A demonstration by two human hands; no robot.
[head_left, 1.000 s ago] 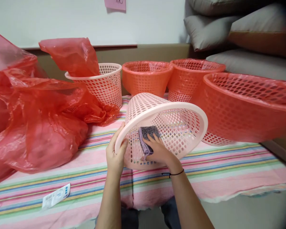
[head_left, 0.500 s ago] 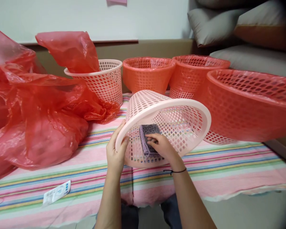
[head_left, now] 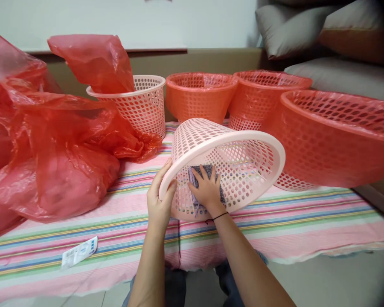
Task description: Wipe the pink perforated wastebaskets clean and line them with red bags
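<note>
Directly beneath the right hand (head_left: pixel 207 189), whose fingers are spread flat, lies the folded grey-and-lilac cloth (head_left: pixel 197 204), inside the pale pink basket (head_left: pixel 259 135), which is tipped over on the striped cover (head_left: pixel 128 232). Left of the cloth, the left hand (head_left: pixel 160 196) pinches the basket's rim between thumb and fingers.

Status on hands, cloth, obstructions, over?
Left hand holding tipped pink basket. Right hand spread over gray-purple cloth inside it. Red plastic heaped left, apart from that basket.
</note>
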